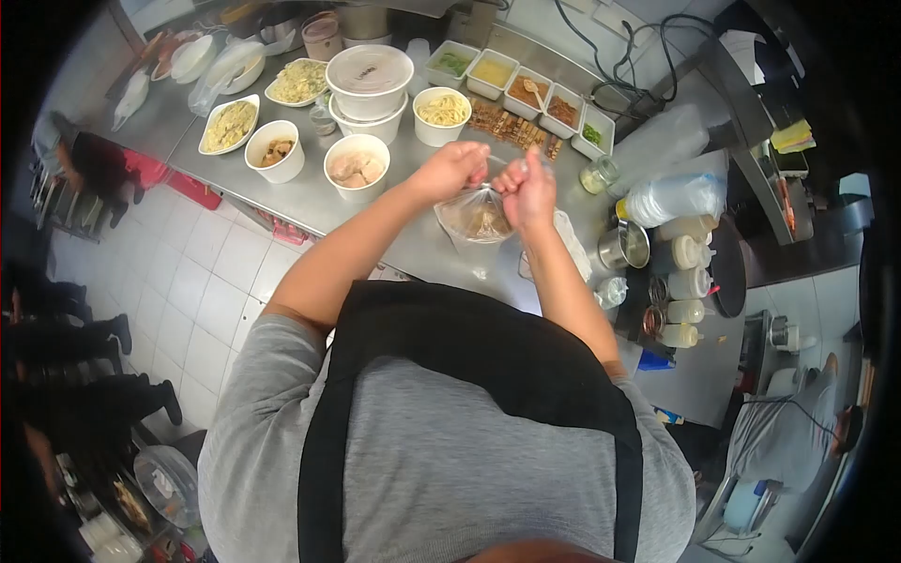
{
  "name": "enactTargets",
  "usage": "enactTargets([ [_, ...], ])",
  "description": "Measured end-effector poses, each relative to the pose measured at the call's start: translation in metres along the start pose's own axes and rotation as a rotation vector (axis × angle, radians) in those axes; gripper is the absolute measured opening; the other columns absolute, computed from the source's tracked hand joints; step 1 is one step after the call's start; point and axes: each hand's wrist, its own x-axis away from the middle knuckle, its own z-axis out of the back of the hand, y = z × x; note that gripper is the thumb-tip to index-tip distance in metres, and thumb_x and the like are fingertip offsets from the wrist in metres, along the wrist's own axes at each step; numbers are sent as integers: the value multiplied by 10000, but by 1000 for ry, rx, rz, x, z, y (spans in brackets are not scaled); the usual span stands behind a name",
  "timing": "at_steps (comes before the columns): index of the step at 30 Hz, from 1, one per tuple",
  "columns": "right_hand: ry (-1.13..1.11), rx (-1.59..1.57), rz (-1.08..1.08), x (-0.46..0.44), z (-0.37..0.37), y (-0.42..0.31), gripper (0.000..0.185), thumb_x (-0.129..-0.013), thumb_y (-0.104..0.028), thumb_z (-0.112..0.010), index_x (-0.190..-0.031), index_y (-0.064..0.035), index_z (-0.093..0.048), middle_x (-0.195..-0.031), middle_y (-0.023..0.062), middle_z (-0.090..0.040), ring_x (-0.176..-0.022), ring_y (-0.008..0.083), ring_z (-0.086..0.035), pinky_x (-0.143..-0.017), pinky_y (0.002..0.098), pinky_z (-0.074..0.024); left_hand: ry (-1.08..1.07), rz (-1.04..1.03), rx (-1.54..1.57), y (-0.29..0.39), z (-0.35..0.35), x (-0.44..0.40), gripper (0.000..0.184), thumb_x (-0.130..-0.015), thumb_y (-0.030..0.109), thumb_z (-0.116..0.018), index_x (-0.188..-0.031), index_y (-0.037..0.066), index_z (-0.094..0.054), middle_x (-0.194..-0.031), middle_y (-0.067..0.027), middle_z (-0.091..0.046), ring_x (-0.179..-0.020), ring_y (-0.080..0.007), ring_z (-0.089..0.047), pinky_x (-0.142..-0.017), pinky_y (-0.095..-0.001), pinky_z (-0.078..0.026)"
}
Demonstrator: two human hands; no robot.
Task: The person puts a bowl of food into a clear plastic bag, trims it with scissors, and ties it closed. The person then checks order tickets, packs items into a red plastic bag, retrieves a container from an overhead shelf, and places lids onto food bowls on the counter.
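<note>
Your left hand [453, 174] and right hand [527, 190] are both clenched on the gathered top of the clear, thin plastic bag [474, 216], left of the silver, round metal pot [613, 248]. Expect limp, slippery film around a fairly weighty, possibly spillable load — best gripped high at the gathers, kept upright, its base supported.

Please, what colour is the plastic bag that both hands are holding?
The plastic bag is clear, without colour; it shows in the head view.
</note>
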Motion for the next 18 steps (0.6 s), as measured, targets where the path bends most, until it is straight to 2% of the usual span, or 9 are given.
enactTargets([
  [2,-31,235,47,-4,2,-4,358,-957,-308,-505,-701,-77,-411,-535,12,-368,-427,126,-324,-427,290,-325,22,-7,-610,13,-4,1,324,-977,272,-444,-746,50,-497,-710,-10,-525,-658,-105,-470,-629,-261,-413],
  [6,-71,681,41,-13,29,-5,364,-957,-312,-498,-675,-84,-473,-561,37,-452,-460,136,-429,-453,289,-384,82,-176,-759,-2,8,7,354,-976,296,-437,-774,21,-535,-656,-3,-502,-595,-126,-457,-555,-300,-414],
  [7,-5,848,52,-12,29,-6,371,-953,-309,-500,-665,-75,-499,-571,58,-484,-473,150,-468,-465,299,-410,88,-149,-819,-3,10,8,350,-971,288,-439,-792,6,-539,-667,-66,-520,-608,-176,-463,-592,-334,-423],
  [8,-107,1062,273,-23,47,8,357,-934,-307,-521,-703,-40,-570,-605,100,-544,-527,180,-534,-523,335,-453,72,-137,-878,-4,9,8,347,-967,281,-440,-809,-10,-544,-679,-130,-539,-622,-227,-468,-630,-369,-433],
  [10,-122,1089,366,-23,50,17,313,-915,-300,-544,-848,-4,-621,-702,139,-620,-602,211,-579,-599,360,-480,57,-175,-897,-11,18,8,332,-971,273,-431,-833,6,-572,-694,-132,-548,-633,-221,-496,-634,-361,-438],
  [11,-152,1017,219,-17,45,6,302,-907,-305,-562,-871,-11,-623,-728,127,-637,-616,212,-596,-619,346,-494,70,-41,-895,-20,37,4,311,-972,247,-434,-827,19,-587,-720,-87,-571,-656,-210,-516,-649,-354,-445],
  [13,-313,1035,89,-4,47,-31,256,-876,-286,-617,-905,-32,-635,-805,94,-659,-711,185,-623,-670,325,-508,-5,-76,-697,23,16,19,243,-962,164,-440,-1064,14,-601,-1090,-72,-607,-1043,-210,-550,-918,-313,-411],
  [16,-475,1267,600,60,36,-138,188,-850,-209,-664,-946,-51,-632,-988,90,-641,-936,130,-599,-821,292,-482,91,2,-873,33,33,54,493,-890,179,-558,-1352,58,-433,-1431,-142,-367,-1330,-285,-337,-1079,-381,-267],
  [18,-332,1275,535,107,39,-216,127,-839,-111,-663,-942,-44,-631,-1092,90,-613,-1014,140,-579,-857,295,-476,19,-117,-1208,1,80,71,566,-839,188,-625,-1361,83,-434,-1427,-160,-366,-1330,-317,-330,-1081,-435,-252],
])
